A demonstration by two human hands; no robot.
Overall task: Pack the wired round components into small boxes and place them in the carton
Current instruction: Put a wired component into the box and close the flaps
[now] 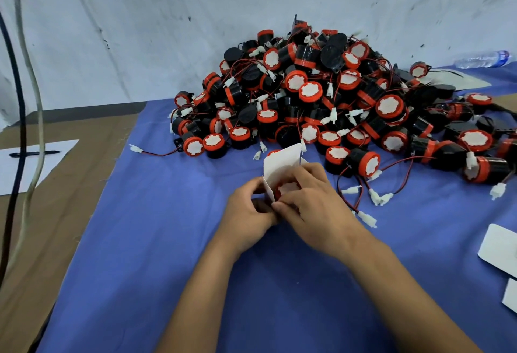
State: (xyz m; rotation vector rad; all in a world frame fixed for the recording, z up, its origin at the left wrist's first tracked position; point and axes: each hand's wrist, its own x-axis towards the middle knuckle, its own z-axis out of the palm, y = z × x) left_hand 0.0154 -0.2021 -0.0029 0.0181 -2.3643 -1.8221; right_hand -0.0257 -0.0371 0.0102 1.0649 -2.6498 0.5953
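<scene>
Left hand (249, 207) pinches the near-left wall of a small white box (279, 168), lid flap up; right hand (310, 198) curls round it, pressing a red-capped component (288, 188) inside. Packing looks barely begun: far right, a big component pile (321, 95) waits; flat box blanks (498, 246) lie near right. No carton shows.

A small packing workshop is suggested. A blue cloth (145, 240) is spread over a brown desk (70, 184) against a scuffed, marked white wall (140, 31), and identical black-and-red wired components (321, 95) are heaped there in bulk. Flat white box blanks (498, 246) are laid at the edge.
</scene>
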